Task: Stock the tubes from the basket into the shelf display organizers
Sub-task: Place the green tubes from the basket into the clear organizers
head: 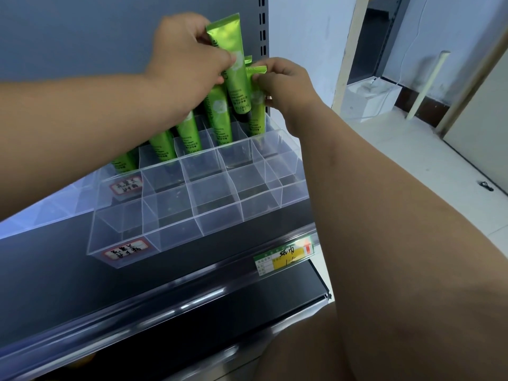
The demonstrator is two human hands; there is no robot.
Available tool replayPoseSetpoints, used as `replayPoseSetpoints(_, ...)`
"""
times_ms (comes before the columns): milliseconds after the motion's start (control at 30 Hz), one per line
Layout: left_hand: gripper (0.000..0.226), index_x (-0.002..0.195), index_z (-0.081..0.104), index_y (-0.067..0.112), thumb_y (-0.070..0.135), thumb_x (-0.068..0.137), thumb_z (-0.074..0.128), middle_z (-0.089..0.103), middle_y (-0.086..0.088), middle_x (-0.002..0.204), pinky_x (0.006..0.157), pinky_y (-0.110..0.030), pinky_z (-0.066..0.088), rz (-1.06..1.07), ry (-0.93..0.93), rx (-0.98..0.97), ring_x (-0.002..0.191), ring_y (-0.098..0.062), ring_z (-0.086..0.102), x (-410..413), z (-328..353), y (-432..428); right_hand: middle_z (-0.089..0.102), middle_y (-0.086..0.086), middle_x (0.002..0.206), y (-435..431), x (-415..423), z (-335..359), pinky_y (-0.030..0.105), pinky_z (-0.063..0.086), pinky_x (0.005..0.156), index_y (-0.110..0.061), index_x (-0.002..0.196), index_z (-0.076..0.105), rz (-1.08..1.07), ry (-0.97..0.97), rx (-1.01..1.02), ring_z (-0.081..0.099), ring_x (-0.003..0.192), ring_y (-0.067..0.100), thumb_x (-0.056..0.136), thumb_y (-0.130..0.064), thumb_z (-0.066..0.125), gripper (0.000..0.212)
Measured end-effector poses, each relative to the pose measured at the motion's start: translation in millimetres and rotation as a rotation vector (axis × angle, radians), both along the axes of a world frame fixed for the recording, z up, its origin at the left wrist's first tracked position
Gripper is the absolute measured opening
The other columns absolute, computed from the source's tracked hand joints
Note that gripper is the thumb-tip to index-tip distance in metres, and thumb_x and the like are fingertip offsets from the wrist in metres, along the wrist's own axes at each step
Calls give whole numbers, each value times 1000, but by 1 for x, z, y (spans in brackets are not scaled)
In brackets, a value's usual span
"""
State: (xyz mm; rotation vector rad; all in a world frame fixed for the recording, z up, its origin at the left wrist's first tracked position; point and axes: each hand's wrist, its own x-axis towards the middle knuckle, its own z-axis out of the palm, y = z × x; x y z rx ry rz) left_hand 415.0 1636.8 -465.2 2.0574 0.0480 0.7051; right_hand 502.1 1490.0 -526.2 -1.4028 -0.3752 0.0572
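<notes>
Left hand grip: I am seeing the left hand (189,61), upper centre of the frame, pinching closed around a raised green tube (235,64), fingers wrapping its upper half.
Raised tube: it is hanging crimped end up and cap down, tilting slightly, its dark cap just above the back row of the clear organizer (198,193).
Right hand grip: the right hand (286,86), just right of centre, is closing thumb and fingertips on the crimped top of a second tube (257,105).
Second tube: it is standing in the back-right compartment, touching the raised tube's side.
Stocked tubes: I am counting four more tubes (189,136) leaning in the back row, running down toward the left under the left wrist.
Organizer: its front and middle rows are showing bare dividers; two red-bordered labels (126,250) are sitting at its left end.
Shelf: the organizer is resting on a dark shelf (55,270) with a yellow and green price tag (283,257) on the rail, right of centre.
Basket: I cannot see it in this view.
</notes>
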Motion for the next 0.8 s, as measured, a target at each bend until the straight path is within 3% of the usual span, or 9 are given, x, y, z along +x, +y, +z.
replayPoseSetpoints(100, 11, 92, 71, 10, 11, 83, 78, 74, -15, 100, 76, -36, 64, -5, 10, 6, 90, -22, 75, -2, -1, -2, 63, 8, 78, -2, -5, 4, 24, 52, 57, -7, 95, 69, -8, 3, -32, 59, 59, 14, 90, 10, 54, 23)
replayPoseSetpoints(300, 24, 104, 71, 0, 11, 85, 79, 74, -15, 101, 75, -34, 64, -7, 47, 22, 89, -22, 75, -4, -1, -4, 60, 4, 77, -4, -12, 10, 14, 44, 46, -12, 94, 64, 0, 57, -88, 55, 57, 12, 94, 7, 49, 24)
replayPoseSetpoints(467, 24, 102, 71, 2, 13, 83, 81, 73, -17, 101, 76, -35, 64, -10, 61, 38, 92, -25, 74, -8, -1, -8, 61, 6, 79, -3, -16, 10, 16, 46, 48, -12, 93, 66, -2, 49, -67, 56, 61, 15, 88, 12, 49, 30)
replayPoseSetpoints(700, 21, 100, 69, 10, 10, 83, 81, 73, -14, 101, 76, -37, 64, -25, 74, 16, 91, -23, 74, -11, -1, -12, 66, 9, 89, -14, -18, 13, 18, 47, 53, -17, 114, 71, -54, 11, -109, 56, 71, 21, 77, 8, 52, 48)
replayPoseSetpoints(800, 23, 94, 65, 22, 8, 84, 80, 73, -9, 99, 75, -40, 63, -45, 68, 36, 89, -21, 75, -12, 0, -15, 67, -1, 96, -20, -22, 17, 9, 50, 64, -16, 115, 73, -100, -28, -54, 62, 84, 8, 78, 9, 54, 49)
